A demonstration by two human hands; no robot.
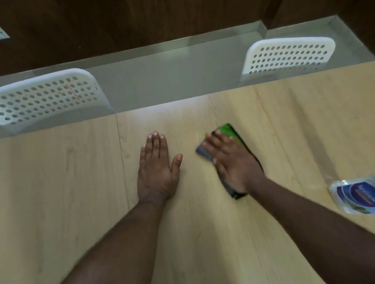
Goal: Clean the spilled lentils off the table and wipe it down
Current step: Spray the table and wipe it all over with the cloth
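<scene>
Green-and-dark soft folded cloth (pixel 228 131) under flat right hand (pixel 232 161), wiping pale wooden counter (pixel 74 194)
Light, limp, best pressed mid-fold; left hand (pixel 156 168) fingers straight, holding nothing

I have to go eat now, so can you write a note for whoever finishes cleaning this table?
Left hand: open, flat on the table, holding nothing.
Right hand: straight fingers pressing a green and dark cloth onto the table.
Plastic bottle: lying at the table's right edge.
Done: no lentils visible on the table.
Left: finish wiping the rest of the table.
</scene>
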